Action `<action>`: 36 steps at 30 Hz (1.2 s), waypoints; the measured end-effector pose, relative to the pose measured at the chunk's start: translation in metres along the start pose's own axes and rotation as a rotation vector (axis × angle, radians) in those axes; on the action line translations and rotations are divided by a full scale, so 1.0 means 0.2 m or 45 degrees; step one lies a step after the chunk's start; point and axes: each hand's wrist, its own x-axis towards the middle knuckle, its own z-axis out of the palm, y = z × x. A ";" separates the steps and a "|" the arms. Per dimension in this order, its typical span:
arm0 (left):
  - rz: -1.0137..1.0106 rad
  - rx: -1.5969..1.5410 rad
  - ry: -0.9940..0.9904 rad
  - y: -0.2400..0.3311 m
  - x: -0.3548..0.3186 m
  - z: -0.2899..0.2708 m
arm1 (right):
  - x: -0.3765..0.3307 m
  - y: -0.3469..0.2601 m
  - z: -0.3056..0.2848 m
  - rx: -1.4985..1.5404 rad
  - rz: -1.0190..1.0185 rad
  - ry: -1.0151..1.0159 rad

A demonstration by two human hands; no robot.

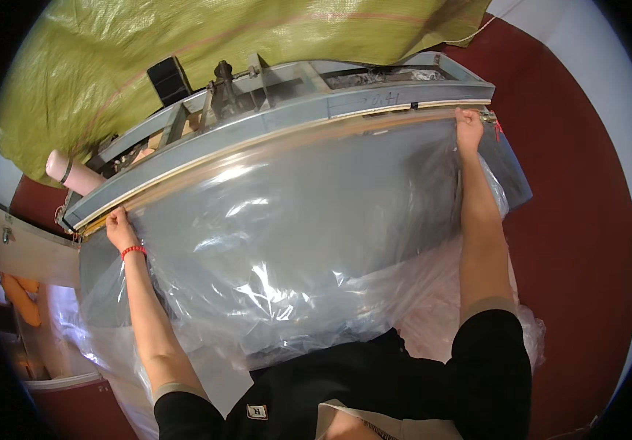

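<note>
A wide sheet of clear plastic film [279, 213] spreads across the grey work surface in front of me, wrinkled and shiny toward my body. My left hand [120, 229], with a red bead bracelet on the wrist, pinches the film's far left corner beside the long pale bar. At the far right corner, my right hand [469, 130] is closed on the film in the same way. Both arms are stretched out. Along the film's far edge runs the long metal sealing machine frame [272, 125], whose front strip is close to my fingers.
A pink bottle [74, 173] lies at the machine's left end. Behind it stands a dark phone-like slab [169, 81] against a large yellow-green woven sheet [111, 59]. Dark red floor [572, 220] shows at the right; more loose film hangs near my right elbow.
</note>
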 end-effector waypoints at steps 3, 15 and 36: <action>0.043 0.098 0.061 0.02 -0.03 0.05 | -0.01 -0.01 -0.01 -0.227 -0.132 0.185; -0.533 0.257 -0.142 0.29 -0.08 -0.04 | -0.03 -0.13 -0.12 0.131 0.139 -0.050; -0.308 -0.179 -1.027 1.18 -1.06 0.13 | -1.07 -1.56 -0.13 0.099 -0.552 -0.956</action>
